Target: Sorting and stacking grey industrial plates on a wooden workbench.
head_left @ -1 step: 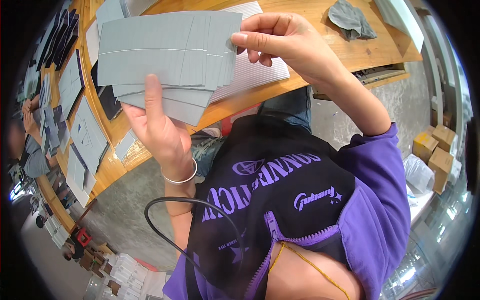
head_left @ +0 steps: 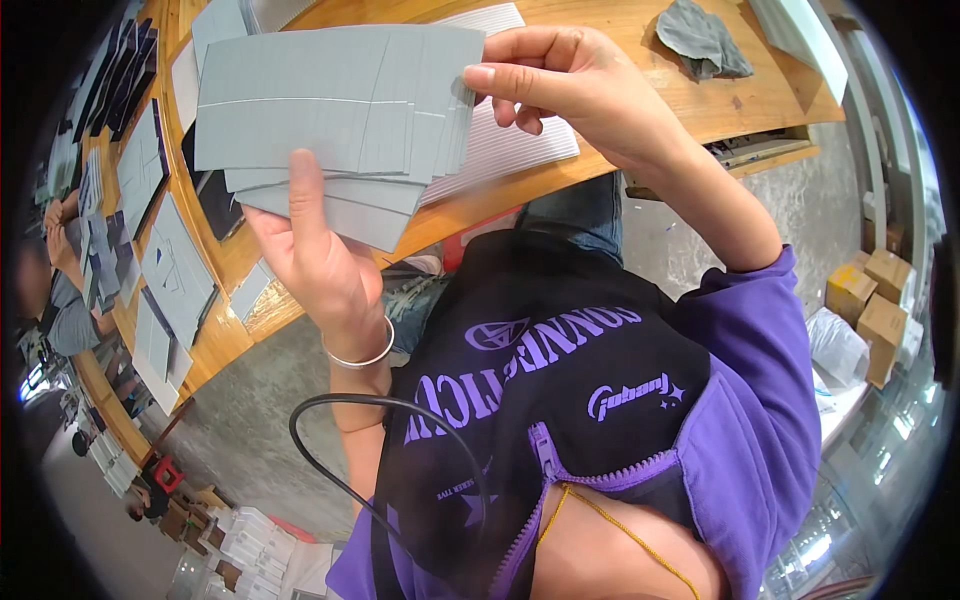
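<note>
A fanned stack of thin grey rectangular sheets is raised over the table's near edge. My left hand grips it from below, thumb laid over the front face and the other fingers hidden behind. At the stack's upper right corner, my right hand pinches the sheets' edge between thumb and forefinger, its other fingers curled. Fine lines run across the top sheets, and the lower ones spread out at an angle. Beneath the stack lies a white ribbed board, partly covered by it.
A crumpled grey cloth rests on the wooden table at the far right. Flat grey panels and a dark flat object lie to the left. Another person's hands are at the far left. Cardboard boxes stand at the right.
</note>
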The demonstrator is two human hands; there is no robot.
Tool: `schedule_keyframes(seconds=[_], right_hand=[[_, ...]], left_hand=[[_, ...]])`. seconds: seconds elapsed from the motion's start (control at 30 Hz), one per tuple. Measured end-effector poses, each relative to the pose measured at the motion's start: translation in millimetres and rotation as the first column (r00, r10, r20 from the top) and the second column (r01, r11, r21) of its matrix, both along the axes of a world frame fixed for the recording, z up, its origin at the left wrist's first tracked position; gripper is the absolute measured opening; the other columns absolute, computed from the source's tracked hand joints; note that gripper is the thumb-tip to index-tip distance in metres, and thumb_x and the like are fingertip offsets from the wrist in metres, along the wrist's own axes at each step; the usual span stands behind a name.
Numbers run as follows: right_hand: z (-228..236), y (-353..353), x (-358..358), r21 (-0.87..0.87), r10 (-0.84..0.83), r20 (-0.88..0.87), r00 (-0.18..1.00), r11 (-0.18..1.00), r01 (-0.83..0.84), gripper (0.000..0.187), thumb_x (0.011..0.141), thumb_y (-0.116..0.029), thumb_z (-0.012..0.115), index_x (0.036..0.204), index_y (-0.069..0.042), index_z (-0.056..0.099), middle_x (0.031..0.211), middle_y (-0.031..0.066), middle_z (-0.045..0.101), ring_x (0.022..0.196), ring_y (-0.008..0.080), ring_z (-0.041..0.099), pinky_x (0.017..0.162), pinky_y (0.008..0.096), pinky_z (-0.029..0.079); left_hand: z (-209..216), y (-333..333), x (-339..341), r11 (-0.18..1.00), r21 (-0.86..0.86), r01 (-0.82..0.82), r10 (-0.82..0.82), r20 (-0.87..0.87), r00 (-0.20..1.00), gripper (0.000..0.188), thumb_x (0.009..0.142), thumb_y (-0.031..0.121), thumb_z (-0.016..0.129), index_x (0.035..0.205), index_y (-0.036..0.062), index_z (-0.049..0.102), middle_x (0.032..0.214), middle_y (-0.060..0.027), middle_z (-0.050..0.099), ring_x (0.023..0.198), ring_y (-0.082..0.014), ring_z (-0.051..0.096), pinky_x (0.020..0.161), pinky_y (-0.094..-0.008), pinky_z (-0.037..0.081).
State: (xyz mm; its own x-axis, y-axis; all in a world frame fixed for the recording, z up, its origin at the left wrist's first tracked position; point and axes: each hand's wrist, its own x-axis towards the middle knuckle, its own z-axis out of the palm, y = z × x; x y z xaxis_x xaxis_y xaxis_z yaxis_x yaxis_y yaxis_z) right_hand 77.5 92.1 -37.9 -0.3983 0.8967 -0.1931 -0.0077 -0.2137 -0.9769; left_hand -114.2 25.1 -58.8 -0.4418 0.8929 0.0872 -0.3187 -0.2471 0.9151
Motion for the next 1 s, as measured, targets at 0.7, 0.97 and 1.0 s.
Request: schedule_keyframes(seconds=[0.7, 0.97, 1.0], right_hand=[[-9, 20, 9, -0.01, 0.199, -0.139, 0.97, 0.979, -0.203, 0.027, 0.09, -0.02, 0.063, 0.103, 0.003, 0.063, 0.09, 0.0049, 0.066, 0.077, 0.0085, 0.06, 0.065, 0.0217, 0.049], [4, 20, 10, 0.017, 0.203, 0.178, 0.963, 0.978, -0.21, 0.027, 0.088, -0.026, 0.065, 0.098, -0.001, 0.066, 0.086, 0.0018, 0.066, 0.076, 0.0056, 0.059, 0.067, 0.0198, 0.046], [11, 21, 9, -0.093, 0.232, 0.181, 0.956, 0.971, -0.218, 0.024, 0.09, -0.018, 0.064, 0.102, 0.002, 0.065, 0.09, 0.0042, 0.067, 0.082, 0.0078, 0.06, 0.07, 0.0215, 0.049]], left_hand=[[1, -4, -1, 0.99, -0.116, 0.077, -0.068, 0.082, 0.994, 0.052, 0.094, 0.012, 0.054, 0.139, 0.0008, 0.031, 0.131, -0.0112, 0.047, 0.119, -0.0211, 0.047, 0.102, -0.0356, 0.037], [-2, -5, -2, 0.981, -0.124, 0.152, -0.162, -0.068, 0.985, 0.057, 0.089, 0.002, 0.059, 0.138, -0.0014, 0.031, 0.128, -0.0118, 0.048, 0.116, -0.0187, 0.047, 0.101, -0.0327, 0.035], [-2, -4, -2, 0.982, -0.125, 0.144, -0.15, -0.039, 0.988, 0.055, 0.087, 0.001, 0.06, 0.136, -0.0026, 0.034, 0.126, -0.0122, 0.049, 0.114, -0.0184, 0.048, 0.1, -0.0324, 0.035]])
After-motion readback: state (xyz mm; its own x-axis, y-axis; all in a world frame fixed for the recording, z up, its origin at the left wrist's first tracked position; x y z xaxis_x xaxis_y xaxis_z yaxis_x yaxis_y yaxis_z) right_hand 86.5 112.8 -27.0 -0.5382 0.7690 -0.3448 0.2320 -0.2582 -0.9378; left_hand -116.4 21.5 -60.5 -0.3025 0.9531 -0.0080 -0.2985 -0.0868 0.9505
